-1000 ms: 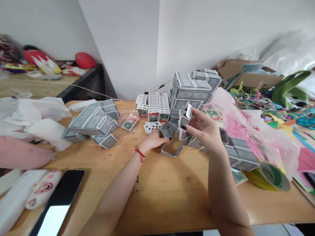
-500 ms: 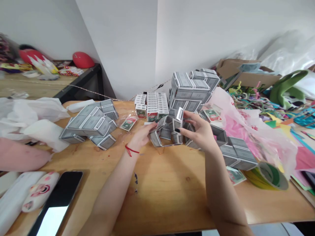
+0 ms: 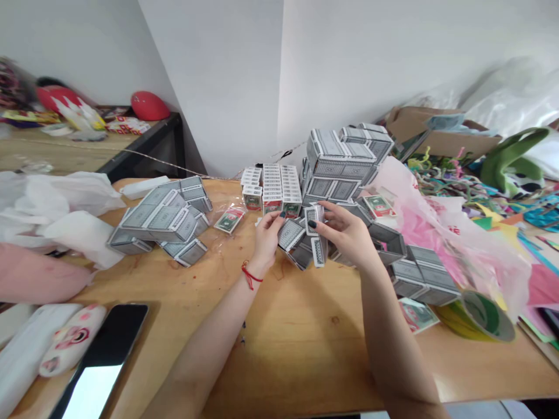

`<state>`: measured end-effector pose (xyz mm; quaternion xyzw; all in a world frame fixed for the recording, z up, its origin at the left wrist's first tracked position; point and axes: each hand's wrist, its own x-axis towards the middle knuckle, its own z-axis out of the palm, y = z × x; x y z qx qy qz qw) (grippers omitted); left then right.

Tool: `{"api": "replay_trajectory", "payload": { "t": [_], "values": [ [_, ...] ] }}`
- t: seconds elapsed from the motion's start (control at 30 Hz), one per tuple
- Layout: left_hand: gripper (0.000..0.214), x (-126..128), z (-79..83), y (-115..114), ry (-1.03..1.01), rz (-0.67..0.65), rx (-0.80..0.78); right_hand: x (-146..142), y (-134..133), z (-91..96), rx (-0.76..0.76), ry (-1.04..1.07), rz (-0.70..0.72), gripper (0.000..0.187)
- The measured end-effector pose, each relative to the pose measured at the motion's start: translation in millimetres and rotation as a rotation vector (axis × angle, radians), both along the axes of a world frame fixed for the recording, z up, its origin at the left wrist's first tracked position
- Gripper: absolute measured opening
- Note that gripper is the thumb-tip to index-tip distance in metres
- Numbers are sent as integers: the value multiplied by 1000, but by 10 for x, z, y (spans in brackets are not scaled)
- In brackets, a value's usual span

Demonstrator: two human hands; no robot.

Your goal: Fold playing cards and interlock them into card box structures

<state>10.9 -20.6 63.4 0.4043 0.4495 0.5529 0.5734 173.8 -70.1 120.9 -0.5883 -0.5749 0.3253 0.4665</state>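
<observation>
Between my two hands is a small structure of joined playing-card boxes (image 3: 301, 253), grey-patterned and tilted above the table. My left hand (image 3: 267, 237) pinches its left edge between thumb and fingers. My right hand (image 3: 347, 230) is closed on its upper right part, thumb pressed on a card box face. Just behind stand rows of upright card boxes (image 3: 272, 189) with white ends. A taller stack of grey card boxes (image 3: 340, 160) rises behind my right hand, and more joined boxes (image 3: 386, 241) lie to its right. Left of my left hand rests a wrapped card pack (image 3: 229, 220).
A grey card-box structure (image 3: 161, 215) stands at left. A phone (image 3: 102, 355) and a pink-and-white case (image 3: 72, 340) lie front left. On the right are a roll of yellow tape (image 3: 478, 314), a pink plastic bag (image 3: 441, 227) and a cardboard box (image 3: 445, 128).
The small card-box structure has been turned, so its open ring shape no longer faces me. My left hand has moved right and up along it; my right hand has shifted slightly left.
</observation>
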Motion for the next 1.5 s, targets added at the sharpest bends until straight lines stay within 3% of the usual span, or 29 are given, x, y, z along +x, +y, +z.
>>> {"api": "replay_trajectory", "payload": {
  "t": [0.17, 0.37, 0.63, 0.73, 0.87, 1.03, 1.27, 1.5],
  "values": [
    [18, -45, -50, 22, -40, 84, -2, 28, -44, 31, 13, -74, -17, 55],
    [34, -150, -166, 77, -186, -126, -24, 56, -43, 48, -17, -72, -19, 55],
    [52, -188, -230, 90, -43, -52, -96, 7, -86, 75, -15, -135, 51, 53],
    [55, -201, -238, 55, -58, -93, -9, -3, -83, 73, -19, -153, 40, 52],
    [47, -205, -298, -19, -62, -135, 228, 17, -56, 56, -21, -147, -30, 54],
    [37, -170, -329, -110, 111, -15, 468, 21, -45, 47, -3, -143, -51, 55],
    [46, -175, -278, -149, 179, 37, 441, -51, -125, 132, 3, -261, 69, 53],
    [45, -213, 19, -166, 307, 65, 574, -199, -265, 245, 56, -447, 215, 55]
  ]
}}
